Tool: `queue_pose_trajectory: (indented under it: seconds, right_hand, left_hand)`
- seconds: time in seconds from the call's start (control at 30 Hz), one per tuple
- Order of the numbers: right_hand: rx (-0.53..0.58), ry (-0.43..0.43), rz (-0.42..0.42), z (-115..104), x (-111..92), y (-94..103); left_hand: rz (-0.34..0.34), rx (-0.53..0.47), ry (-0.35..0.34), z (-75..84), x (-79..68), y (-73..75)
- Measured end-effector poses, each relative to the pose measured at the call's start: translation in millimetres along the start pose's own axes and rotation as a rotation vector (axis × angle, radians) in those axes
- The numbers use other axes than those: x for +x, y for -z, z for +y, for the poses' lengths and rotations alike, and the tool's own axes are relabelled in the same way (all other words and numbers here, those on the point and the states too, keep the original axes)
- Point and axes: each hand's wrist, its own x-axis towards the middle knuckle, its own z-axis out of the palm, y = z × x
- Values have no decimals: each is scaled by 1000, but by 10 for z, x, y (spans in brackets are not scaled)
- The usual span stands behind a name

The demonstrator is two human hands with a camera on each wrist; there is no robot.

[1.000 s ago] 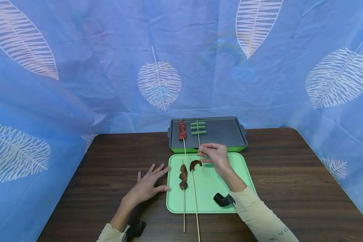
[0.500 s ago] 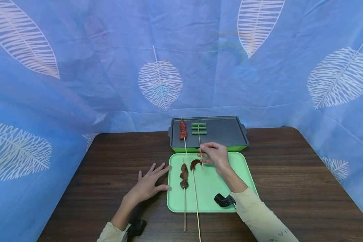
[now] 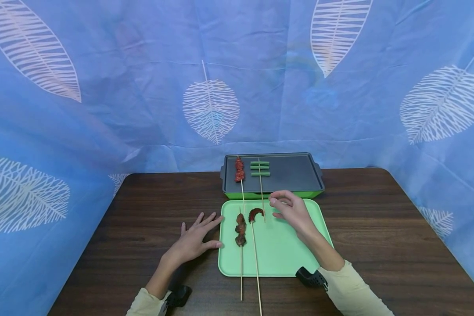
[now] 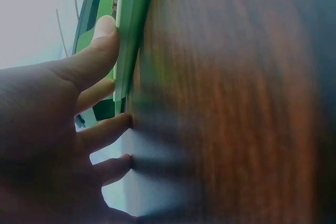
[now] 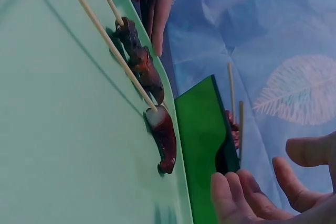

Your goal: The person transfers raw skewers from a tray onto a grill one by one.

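Holds empty, nearer right hand (image 3: 294,212) just right of away-pointing green skewer (image 3: 260,174); spreads left hand (image 3: 195,241), apparently touching tray (image 3: 281,246).

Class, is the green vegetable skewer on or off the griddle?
On: the green vegetable skewer has its pieces over the griddle, stick overhanging the front.

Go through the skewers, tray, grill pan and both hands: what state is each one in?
Tray: lying flat
Grill pan: uncovered
Green vegetable skewer: resting on the pan
Red meat skewer: resting on the pan
Brown meat skewer: lying on the tray
Tentacle skewer: curled, on the tray
Left hand: fingers spread, touching the tray
Right hand: open, holding nothing
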Motion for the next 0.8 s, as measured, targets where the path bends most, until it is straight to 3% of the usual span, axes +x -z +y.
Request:
queue_pose_trajectory:
  seconds: [0.43, 0.8]
  right_hand:
    - [-11, -14, -67, 34, -523, 96]
    - [-22, -56, -126, 164, -835, 157]
  left_hand:
    - [3, 8, 3, -18, 2, 2]
    - [-3, 4, 3, -15, 3, -3]
